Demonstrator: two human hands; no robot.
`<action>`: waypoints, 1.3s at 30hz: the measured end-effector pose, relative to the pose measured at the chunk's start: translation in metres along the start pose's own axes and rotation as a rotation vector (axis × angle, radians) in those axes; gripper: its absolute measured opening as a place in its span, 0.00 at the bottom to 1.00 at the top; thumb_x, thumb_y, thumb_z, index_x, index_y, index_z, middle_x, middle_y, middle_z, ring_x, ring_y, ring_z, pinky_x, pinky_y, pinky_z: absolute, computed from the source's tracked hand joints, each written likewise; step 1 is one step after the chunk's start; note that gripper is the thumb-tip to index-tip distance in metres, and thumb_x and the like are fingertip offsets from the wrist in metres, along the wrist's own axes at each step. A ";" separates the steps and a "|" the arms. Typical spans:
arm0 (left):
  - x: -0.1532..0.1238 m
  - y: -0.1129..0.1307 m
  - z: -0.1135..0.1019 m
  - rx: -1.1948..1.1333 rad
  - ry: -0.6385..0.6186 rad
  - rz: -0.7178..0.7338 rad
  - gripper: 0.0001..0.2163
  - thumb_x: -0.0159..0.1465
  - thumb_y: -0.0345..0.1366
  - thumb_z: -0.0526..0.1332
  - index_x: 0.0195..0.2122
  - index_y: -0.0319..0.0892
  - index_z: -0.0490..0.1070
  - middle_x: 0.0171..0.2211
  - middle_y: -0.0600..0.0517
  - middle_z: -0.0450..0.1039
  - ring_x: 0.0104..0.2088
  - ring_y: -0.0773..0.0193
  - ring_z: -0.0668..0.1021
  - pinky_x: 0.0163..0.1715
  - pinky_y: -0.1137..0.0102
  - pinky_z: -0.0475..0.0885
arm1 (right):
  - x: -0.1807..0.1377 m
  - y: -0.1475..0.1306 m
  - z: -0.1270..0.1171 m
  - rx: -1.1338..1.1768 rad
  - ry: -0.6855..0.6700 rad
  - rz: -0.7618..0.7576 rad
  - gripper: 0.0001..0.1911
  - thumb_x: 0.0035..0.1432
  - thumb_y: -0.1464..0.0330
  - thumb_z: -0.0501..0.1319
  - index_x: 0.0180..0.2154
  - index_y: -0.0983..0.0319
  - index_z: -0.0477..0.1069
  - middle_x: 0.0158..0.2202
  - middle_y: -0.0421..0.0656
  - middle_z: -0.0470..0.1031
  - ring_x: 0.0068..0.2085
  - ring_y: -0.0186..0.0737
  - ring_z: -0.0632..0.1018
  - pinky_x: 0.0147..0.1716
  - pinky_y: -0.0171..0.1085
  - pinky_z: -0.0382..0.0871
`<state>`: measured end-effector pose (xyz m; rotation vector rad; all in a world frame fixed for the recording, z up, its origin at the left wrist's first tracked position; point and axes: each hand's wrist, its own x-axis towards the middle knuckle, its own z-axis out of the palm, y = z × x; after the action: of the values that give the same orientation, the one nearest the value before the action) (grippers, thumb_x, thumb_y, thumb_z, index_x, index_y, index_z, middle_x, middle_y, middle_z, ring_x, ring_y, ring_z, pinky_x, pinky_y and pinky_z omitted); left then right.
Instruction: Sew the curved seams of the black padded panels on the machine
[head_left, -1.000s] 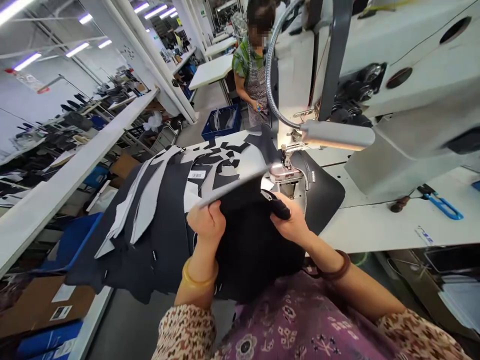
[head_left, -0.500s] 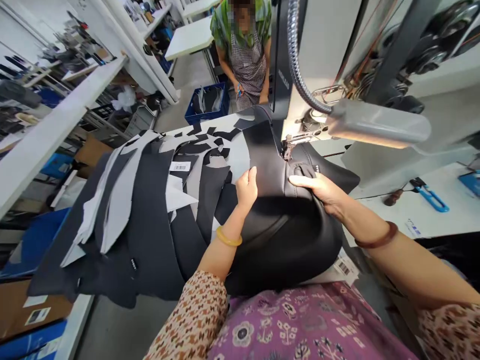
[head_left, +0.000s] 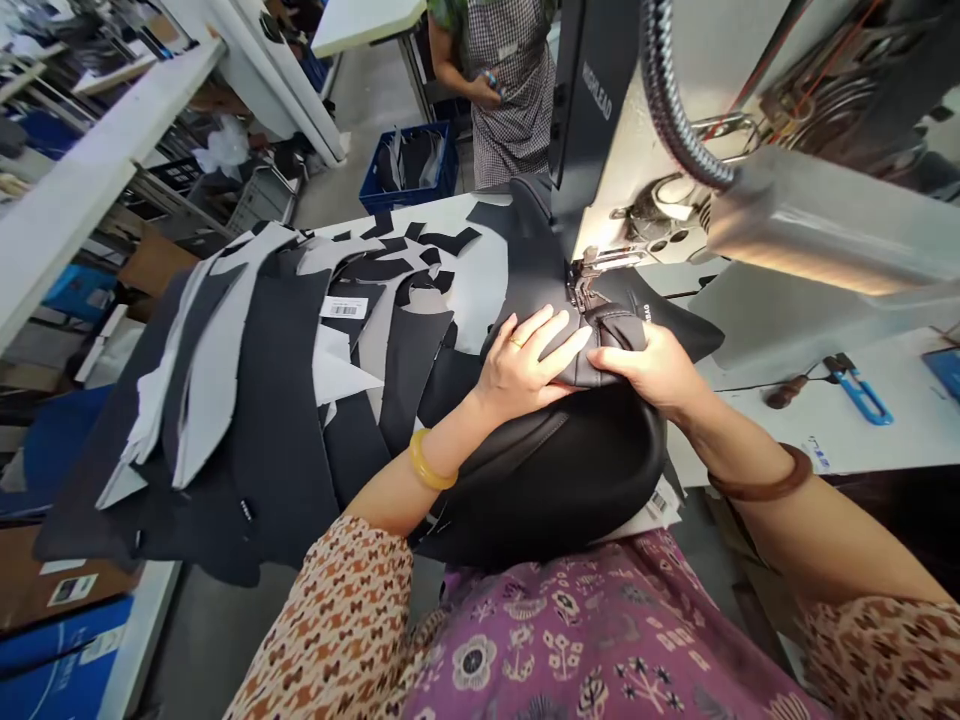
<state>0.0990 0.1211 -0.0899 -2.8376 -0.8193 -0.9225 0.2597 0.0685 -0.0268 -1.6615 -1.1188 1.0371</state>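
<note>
A large black leather-like cover [head_left: 570, 490] lies under the presser foot [head_left: 581, 287] of the sewing machine [head_left: 600, 130], its loose part hanging over the table's front edge. My left hand [head_left: 529, 365] rests flat on the cover just left of the foot, fingers stretched out. Right of the foot, my right hand [head_left: 660, 370] grips a folded, seamed edge of the cover between thumb and fingers. The fingers under the fold are hidden.
Black and grey cut panels [head_left: 285, 370] lie layered on the left. Blue-handled snips [head_left: 862, 390] and a wooden-handled tool [head_left: 786, 392] lie at the right. A person in a checked apron [head_left: 510, 90] stands beyond, near a blue crate [head_left: 409, 165]. The lamp housing [head_left: 832, 220] juts out at right.
My left hand has gone from a closed shape beside the cover to lying spread on it near the foot. My right hand keeps its grip. The view has shifted slightly.
</note>
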 end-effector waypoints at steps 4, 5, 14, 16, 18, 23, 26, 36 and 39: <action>0.003 0.008 0.002 0.064 -0.010 -0.081 0.26 0.61 0.54 0.54 0.56 0.48 0.66 0.54 0.43 0.67 0.57 0.49 0.67 0.56 0.56 0.59 | 0.001 -0.005 -0.010 -0.411 0.197 -0.192 0.15 0.46 0.57 0.60 0.25 0.64 0.66 0.24 0.40 0.67 0.27 0.32 0.64 0.29 0.33 0.57; 0.003 0.010 0.001 0.086 -0.016 -0.091 0.25 0.60 0.54 0.55 0.56 0.48 0.66 0.55 0.43 0.67 0.57 0.49 0.67 0.56 0.56 0.59 | 0.002 -0.005 -0.012 -0.486 0.236 -0.199 0.17 0.47 0.55 0.59 0.24 0.64 0.64 0.22 0.40 0.65 0.26 0.32 0.63 0.28 0.33 0.55; 0.009 0.008 0.002 0.087 0.053 -0.077 0.25 0.60 0.51 0.58 0.57 0.49 0.64 0.53 0.45 0.67 0.56 0.52 0.68 0.52 0.62 0.66 | 0.020 -0.006 -0.016 -0.704 0.289 -0.094 0.21 0.53 0.53 0.53 0.19 0.62 0.58 0.21 0.42 0.62 0.25 0.35 0.59 0.27 0.34 0.51; 0.010 0.006 0.005 0.067 0.089 -0.064 0.25 0.61 0.52 0.56 0.57 0.48 0.65 0.53 0.45 0.68 0.55 0.53 0.68 0.52 0.62 0.66 | 0.022 -0.007 -0.016 -0.696 0.296 -0.087 0.21 0.53 0.53 0.53 0.19 0.62 0.59 0.22 0.42 0.63 0.25 0.35 0.59 0.27 0.35 0.50; 0.011 0.004 0.007 0.042 0.112 -0.052 0.24 0.62 0.52 0.54 0.56 0.48 0.65 0.52 0.44 0.68 0.55 0.53 0.68 0.53 0.63 0.65 | 0.023 -0.007 -0.016 -0.696 0.302 -0.076 0.21 0.53 0.53 0.53 0.19 0.62 0.59 0.21 0.43 0.63 0.25 0.35 0.59 0.27 0.35 0.50; 0.013 0.003 0.009 0.033 0.131 -0.051 0.22 0.64 0.51 0.52 0.55 0.48 0.66 0.51 0.44 0.68 0.55 0.54 0.67 0.53 0.63 0.65 | 0.025 -0.008 -0.015 -0.732 0.297 -0.035 0.21 0.55 0.53 0.53 0.20 0.62 0.61 0.22 0.43 0.63 0.26 0.36 0.61 0.27 0.35 0.50; 0.014 0.004 0.009 0.078 0.142 -0.054 0.21 0.63 0.50 0.55 0.55 0.49 0.67 0.51 0.46 0.69 0.55 0.56 0.68 0.53 0.65 0.65 | 0.026 -0.009 -0.015 -0.765 0.297 -0.020 0.21 0.56 0.53 0.52 0.21 0.62 0.62 0.23 0.43 0.64 0.27 0.36 0.61 0.28 0.35 0.50; 0.013 0.003 0.014 0.079 0.182 -0.047 0.20 0.65 0.50 0.51 0.54 0.50 0.68 0.50 0.45 0.69 0.54 0.55 0.69 0.52 0.64 0.66 | 0.029 -0.007 -0.016 -0.808 0.280 -0.037 0.22 0.56 0.52 0.50 0.24 0.62 0.66 0.25 0.45 0.69 0.28 0.39 0.65 0.29 0.36 0.52; 0.013 0.002 0.014 0.037 0.154 -0.060 0.20 0.65 0.50 0.51 0.54 0.50 0.67 0.51 0.45 0.68 0.55 0.55 0.68 0.53 0.63 0.65 | 0.030 -0.005 -0.016 -0.807 0.288 -0.057 0.23 0.55 0.51 0.50 0.23 0.62 0.66 0.25 0.45 0.69 0.27 0.39 0.65 0.28 0.36 0.52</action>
<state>0.1165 0.1279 -0.0937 -2.6836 -0.8972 -1.1048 0.2815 0.0952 -0.0225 -2.2840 -1.4743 0.2727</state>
